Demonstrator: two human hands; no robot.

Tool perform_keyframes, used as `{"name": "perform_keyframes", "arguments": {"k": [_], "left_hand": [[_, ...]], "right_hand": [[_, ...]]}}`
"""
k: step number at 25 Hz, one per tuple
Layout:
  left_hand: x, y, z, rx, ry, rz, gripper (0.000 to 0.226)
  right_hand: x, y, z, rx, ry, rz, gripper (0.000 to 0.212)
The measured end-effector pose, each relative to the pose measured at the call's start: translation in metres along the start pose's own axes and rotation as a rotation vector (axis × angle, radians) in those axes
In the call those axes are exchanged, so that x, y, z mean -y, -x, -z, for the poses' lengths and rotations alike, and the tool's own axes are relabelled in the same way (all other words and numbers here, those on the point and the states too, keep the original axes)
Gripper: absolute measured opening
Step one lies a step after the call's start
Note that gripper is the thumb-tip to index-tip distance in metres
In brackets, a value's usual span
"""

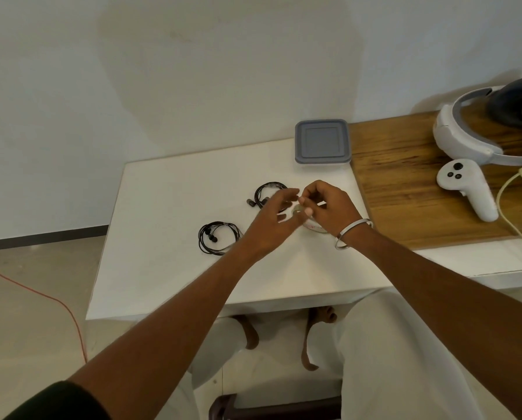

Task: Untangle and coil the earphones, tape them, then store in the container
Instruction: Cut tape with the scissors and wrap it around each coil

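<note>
A: Status on the hands?
B: Both up over the white table (168,237), close together. Right hand (329,207) has fingers curled, pinching something small and pale, probably tape, can't confirm. Silver bangle (349,234) on that wrist. Left hand (271,222) is loose, fingers spread and relaxed, fingertips right by the right hand's pinch. Blurred, so can't tell if it touches anything.
A: Earphones?
B: Two black coils on the table. Near coil (218,237) sits left of the left hand, buds inside the loop. Far coil (267,192) is partly hidden behind the left hand.
A: Tape roll?
B: Clear roll (314,227) flat on the table, mostly under the right hand.
A: Container?
B: Grey lidded container (322,141) at the far right corner of the table, lid on, well apart from the coils.
A: Anything else?
B: Wooden top (405,192) to the right carries a white VR headset (477,131) and a white controller (465,186).
</note>
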State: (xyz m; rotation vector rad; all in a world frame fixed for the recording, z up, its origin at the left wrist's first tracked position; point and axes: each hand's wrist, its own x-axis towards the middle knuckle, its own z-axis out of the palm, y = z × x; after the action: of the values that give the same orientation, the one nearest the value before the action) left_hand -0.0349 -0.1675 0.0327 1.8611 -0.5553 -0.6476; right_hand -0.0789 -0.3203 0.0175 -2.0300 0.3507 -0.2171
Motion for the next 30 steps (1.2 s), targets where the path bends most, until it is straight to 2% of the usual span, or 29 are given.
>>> {"name": "perform_keyframes", "arguments": {"k": [1,6,12,17,20,23,27,30], "left_hand": [[0.001,0.001,-0.003,0.033,0.011,-0.006,0.045],[0.011,-0.002,-0.01,-0.001,0.045,-0.059,0.045],[0.015,-0.006,-0.016,-0.081,0.129,0.026,0.049],[0.004,-0.007,-0.01,0.071,0.233,0.063,0.061],[-0.002,-0.011,-0.002,0.143,0.221,0.062,0.065],[-0.005,-0.012,0.002,0.205,0.185,0.051,0.059],[0.002,-0.014,0.0,0.141,0.256,0.111,0.033],[0.009,-0.01,-0.003,0.135,0.31,0.131,0.03]], "right_hand": [[0.0,0.0,-0.001,-0.007,-0.004,-0.013,0.005],[-0.003,0.0,-0.001,-0.059,-0.023,-0.102,0.005],[0.004,-0.003,0.001,-0.025,0.009,-0.142,0.008],[0.001,-0.006,0.006,0.039,0.018,-0.177,0.011],[0.0,-0.006,0.006,0.014,0.12,-0.062,0.009],[-0.001,-0.008,0.007,0.02,0.125,0.004,0.01],[0.001,-0.008,0.006,0.049,0.083,-0.049,0.009],[0.0,-0.006,0.009,0.069,0.043,-0.103,0.007]]}}
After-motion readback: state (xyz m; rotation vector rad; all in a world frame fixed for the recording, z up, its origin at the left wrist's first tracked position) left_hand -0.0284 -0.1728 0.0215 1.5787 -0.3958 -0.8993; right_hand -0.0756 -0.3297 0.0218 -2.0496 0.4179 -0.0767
